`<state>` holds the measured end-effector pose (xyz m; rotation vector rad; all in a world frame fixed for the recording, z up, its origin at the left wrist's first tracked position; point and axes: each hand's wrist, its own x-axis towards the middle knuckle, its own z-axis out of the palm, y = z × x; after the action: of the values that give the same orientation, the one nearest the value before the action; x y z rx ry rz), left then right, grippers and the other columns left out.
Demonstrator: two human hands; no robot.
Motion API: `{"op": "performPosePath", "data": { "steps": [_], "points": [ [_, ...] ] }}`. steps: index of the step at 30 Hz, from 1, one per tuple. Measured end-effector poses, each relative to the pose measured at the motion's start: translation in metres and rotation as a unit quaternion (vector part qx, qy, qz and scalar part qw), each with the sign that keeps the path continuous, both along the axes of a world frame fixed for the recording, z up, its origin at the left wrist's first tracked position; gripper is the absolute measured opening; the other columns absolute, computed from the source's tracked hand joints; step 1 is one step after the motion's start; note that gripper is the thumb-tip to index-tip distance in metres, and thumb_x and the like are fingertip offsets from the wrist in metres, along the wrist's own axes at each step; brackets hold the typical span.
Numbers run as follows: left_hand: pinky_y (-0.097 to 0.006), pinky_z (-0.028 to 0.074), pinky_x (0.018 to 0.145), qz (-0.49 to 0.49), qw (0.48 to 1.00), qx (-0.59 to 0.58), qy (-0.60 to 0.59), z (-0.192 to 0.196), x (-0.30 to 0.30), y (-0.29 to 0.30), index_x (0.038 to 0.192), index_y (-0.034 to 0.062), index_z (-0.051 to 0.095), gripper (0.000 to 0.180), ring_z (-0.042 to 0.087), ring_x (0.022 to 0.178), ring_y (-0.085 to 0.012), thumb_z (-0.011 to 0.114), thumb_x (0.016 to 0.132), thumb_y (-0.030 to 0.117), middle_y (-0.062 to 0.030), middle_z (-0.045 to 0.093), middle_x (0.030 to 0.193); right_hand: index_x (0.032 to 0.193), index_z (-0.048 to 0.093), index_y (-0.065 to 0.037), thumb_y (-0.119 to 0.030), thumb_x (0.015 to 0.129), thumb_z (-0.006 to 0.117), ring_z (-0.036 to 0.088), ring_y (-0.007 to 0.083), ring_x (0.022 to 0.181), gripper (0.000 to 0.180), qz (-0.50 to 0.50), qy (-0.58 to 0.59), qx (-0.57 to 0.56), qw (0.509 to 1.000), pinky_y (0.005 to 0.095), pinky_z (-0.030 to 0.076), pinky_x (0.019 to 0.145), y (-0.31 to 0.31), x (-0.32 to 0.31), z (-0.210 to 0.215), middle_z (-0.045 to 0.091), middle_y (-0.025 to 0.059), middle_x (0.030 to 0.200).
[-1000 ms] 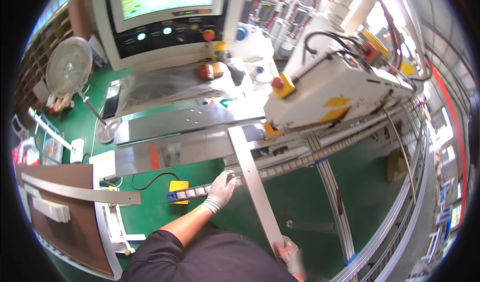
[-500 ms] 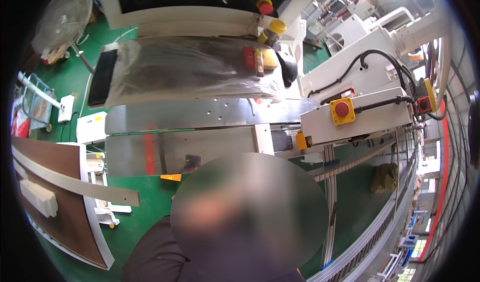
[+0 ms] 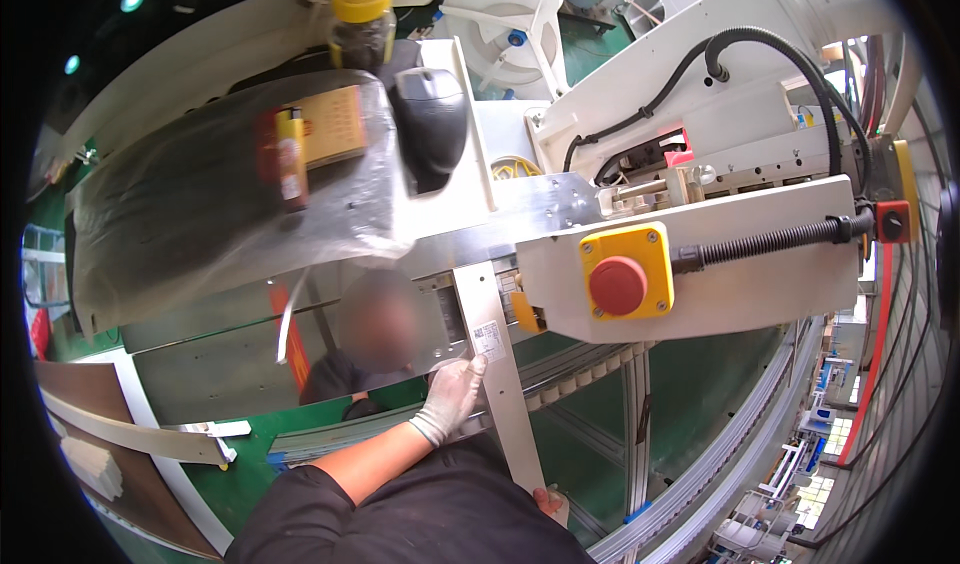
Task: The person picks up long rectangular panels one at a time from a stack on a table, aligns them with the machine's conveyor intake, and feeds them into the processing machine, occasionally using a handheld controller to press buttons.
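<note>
A: Where was the pale strip (image 3: pixel 510 414)?

B: In front of the person's body, its far end toward half past eleven, apparently laid over the steel bench (image 3: pixel 220 374), its near end toward five. A small white label (image 3: pixel 487 339) faced up near the far end.

A: Why was it held at two places?

B: My guess is that so long and narrow a piece would have swung if held at one spot. The left hand (image 3: pixel 453 401) was at nine o'clock from its middle, the right hand (image 3: pixel 548 501) at five, by the near end.

A: And the grips?

B: The left hand's gloved fingers were bunched together, thumb side touching the edge just below the label. Its underside was hidden, so I couldn't tell whether it truly clamped. The right hand looked closed on the near end, fingers bent, though the dark shirt (image 3: pixel 430 514) hid most of it.

A: What lay further out?

B: The machine's white arm (image 3: pixel 770 264), toward two, with a red button (image 3: pixel 617 286) turned toward the person, presumably to be easily reached. Toward half past eleven, well past the strip, sat a black mouse (image 3: pixel 433 124).
</note>
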<state>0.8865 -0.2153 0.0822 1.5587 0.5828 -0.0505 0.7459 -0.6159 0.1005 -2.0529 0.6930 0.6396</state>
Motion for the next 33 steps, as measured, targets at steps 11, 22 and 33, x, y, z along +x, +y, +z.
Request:
{"op": "performPosePath", "data": {
  "steps": [11, 22, 33],
  "points": [
    [-0.042, 0.049, 0.097, 0.113, 0.904, -0.334, -0.242, -0.002, 0.091, -0.097, 0.128, 0.0003, 0.058, 0.033, 0.062, 0.115, -0.0338, 0.043, 0.105, 0.020, -0.0179, 0.066, 0.124, 0.104, 0.066, -0.013, -0.024, 0.095, 0.061, 0.064, 0.0323, 0.064, 0.015, 0.455, -0.234, -0.243, 0.824, 0.0480, 0.050, 0.061, -0.160, 0.083, -0.058, 0.066, 0.0051, 0.076],
    [-0.035, 0.052, 0.065, -0.002, 0.966, -0.256, 0.031, 0.025, 0.215, -0.149, 0.106, 0.0099, 0.060, 0.062, 0.066, 0.078, -0.0214, 0.035, 0.103, 0.067, -0.0047, 0.068, 0.079, 0.094, 0.066, -0.009, -0.030, 0.098, 0.063, 0.065, 0.0436, 0.070, 0.021, 0.448, -0.281, -0.373, 0.762, 0.0535, 0.050, 0.059, -0.152, 0.223, -0.016, 0.066, 0.0198, 0.079],
    [-0.050, 0.052, 0.085, -0.449, 0.833, 0.318, -0.062, 0.053, 0.123, -0.087, 0.095, 0.0025, 0.073, 0.045, 0.069, 0.096, -0.0403, 0.051, 0.101, 0.042, -0.0249, 0.071, 0.096, 0.108, 0.070, -0.004, -0.019, 0.094, 0.068, 0.064, 0.0392, 0.099, 0.021, 0.404, -0.584, -0.079, 0.699, 0.0488, 0.051, 0.091, 0.108, 0.291, 0.012, 0.069, 0.0159, 0.103]
  ]
}}
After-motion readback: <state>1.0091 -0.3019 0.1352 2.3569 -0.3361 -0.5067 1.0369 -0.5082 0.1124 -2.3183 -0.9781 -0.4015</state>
